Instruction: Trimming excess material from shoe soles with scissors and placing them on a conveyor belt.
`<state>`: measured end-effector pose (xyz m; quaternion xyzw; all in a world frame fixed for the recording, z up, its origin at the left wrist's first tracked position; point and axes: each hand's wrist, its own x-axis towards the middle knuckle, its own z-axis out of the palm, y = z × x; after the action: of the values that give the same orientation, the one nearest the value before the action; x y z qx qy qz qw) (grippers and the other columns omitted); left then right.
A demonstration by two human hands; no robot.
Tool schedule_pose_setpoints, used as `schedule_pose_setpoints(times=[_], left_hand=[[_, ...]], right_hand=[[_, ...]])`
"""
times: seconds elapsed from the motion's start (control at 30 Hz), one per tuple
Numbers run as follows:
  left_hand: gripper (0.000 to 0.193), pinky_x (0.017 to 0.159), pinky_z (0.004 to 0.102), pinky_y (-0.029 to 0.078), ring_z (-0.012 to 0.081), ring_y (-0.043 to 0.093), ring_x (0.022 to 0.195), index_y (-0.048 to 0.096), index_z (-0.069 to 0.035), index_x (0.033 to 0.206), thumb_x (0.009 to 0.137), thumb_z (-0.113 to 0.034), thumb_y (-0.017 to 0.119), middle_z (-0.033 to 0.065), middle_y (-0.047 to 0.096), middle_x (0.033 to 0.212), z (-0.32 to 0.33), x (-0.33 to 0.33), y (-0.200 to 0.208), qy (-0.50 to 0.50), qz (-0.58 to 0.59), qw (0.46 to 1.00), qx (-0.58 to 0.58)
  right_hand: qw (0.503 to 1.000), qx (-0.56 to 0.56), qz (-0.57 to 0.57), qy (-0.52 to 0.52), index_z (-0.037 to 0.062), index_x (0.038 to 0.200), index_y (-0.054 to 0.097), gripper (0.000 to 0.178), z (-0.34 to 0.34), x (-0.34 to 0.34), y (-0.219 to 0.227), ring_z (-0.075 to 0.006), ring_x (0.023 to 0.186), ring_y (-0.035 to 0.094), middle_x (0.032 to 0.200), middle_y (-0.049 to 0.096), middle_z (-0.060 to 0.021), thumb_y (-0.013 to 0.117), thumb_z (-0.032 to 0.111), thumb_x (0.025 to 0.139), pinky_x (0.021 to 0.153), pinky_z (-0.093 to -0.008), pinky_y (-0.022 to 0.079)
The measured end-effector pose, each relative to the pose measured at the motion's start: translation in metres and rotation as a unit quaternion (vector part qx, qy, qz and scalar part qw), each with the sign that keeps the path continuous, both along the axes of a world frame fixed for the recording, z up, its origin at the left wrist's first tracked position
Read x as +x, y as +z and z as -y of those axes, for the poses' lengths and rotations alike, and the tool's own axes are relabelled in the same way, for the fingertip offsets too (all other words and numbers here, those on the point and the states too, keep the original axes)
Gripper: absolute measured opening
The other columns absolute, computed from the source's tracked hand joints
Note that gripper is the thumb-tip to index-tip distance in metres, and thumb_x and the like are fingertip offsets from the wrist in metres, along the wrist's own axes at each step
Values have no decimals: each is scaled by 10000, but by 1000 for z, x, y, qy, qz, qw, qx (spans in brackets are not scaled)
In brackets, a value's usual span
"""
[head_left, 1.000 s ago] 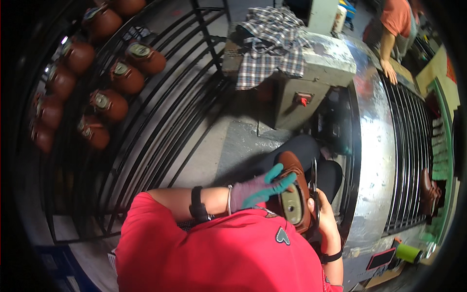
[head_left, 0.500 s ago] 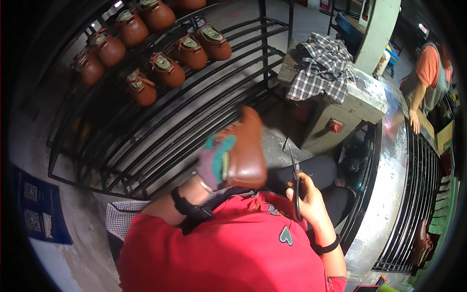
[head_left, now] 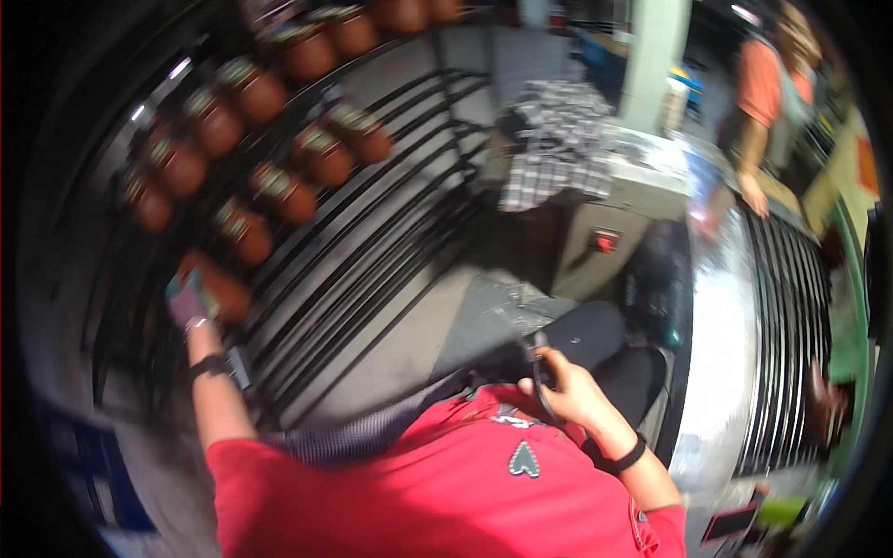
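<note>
At the rack (head_left: 372,270), shoe (head_left: 219,286) in left hand (head_left: 189,302)

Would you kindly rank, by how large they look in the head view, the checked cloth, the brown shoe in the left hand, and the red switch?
1. Checked cloth
2. Brown shoe, blurred, held by the left hand
3. Red switch

Your left hand (head_left: 191,302) now sits far out at the black wire rack (head_left: 372,270), pressing the brown shoe (head_left: 219,286) onto a lower rail. That shoe is gone from your lap, where your right hand (head_left: 567,391) worked against it a second ago.
</note>
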<state>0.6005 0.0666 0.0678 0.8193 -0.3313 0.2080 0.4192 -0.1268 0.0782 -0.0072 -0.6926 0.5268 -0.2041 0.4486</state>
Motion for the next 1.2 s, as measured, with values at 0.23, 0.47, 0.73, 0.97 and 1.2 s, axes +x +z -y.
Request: schedule_pose_setpoints(times=[0.23,0.47,0.73,0.97,1.2], left_hand=[[432,818,475,503,417,666,1001,688,65,1049,817,-298,725,269,699,1078,84,104,2,30,-56,987,149],[502,850,423,497,340,667,1060,662,18,1194,924,-393,564,185,687,1193,159,149,4,-41,-164,941,293],[630,1129,326,322,182,465,1306,433,-46,1499,1045,-483,419,40,488,1459,199,138,-39,-448,-492,738,-115],[649,1105,356,343,193,503,1242,481,-56,1452,1042,-534,323,59,553,1374,263,13,-63,-370,-459,793,-155],[514,1110,380,373,247,483,1315,474,-5,1425,1037,-341,488,127,517,1430,244,-77,-43,-306,-291,887,-189]], right_hand=[[999,21,-35,-36,20,1323,522,675,-5,-4,-8,-438,1025,660,1036,687,-276,663,517,890,874,-471,510],[997,9,-55,-47,50,1298,539,620,-7,6,-19,-444,964,662,971,697,-245,648,521,909,834,-483,507],[998,-29,-27,-52,47,1295,544,612,-10,1,-9,-440,976,662,1024,690,-252,648,515,914,833,-481,515],[973,-115,42,-193,34,1315,557,610,7,-16,16,-339,1006,705,1050,709,-214,740,414,874,876,-400,540],[865,-147,403,-260,7,1375,531,574,104,-45,186,-80,772,610,951,688,-50,703,350,948,626,-258,501]])
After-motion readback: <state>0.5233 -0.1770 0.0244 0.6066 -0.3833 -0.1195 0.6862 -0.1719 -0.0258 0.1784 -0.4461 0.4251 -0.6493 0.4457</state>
